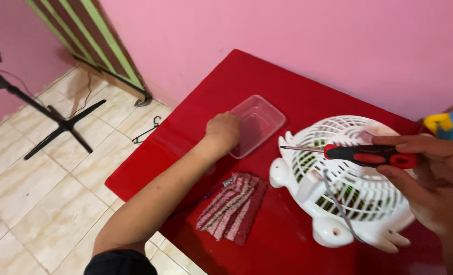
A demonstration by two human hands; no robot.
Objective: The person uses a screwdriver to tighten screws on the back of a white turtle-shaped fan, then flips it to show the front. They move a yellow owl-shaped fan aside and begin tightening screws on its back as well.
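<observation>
Right-hand grip (430, 178) on one screwdriver (369, 154); one fan (348, 193), one tub (259, 122).

Glossy red table (308, 97), clear plastic container (259, 122), white plastic fan (348, 203), striped woven cloth (232, 206).

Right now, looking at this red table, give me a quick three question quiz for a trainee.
1. True or false: the right hand holds a red and black screwdriver.
2. What is the left hand touching? A) the clear plastic container B) the striped cloth C) the white fan
3. Fill in: the screwdriver's tip points over the fan's ____.

Key: 1 true. 2 A. 3 grille.
</observation>
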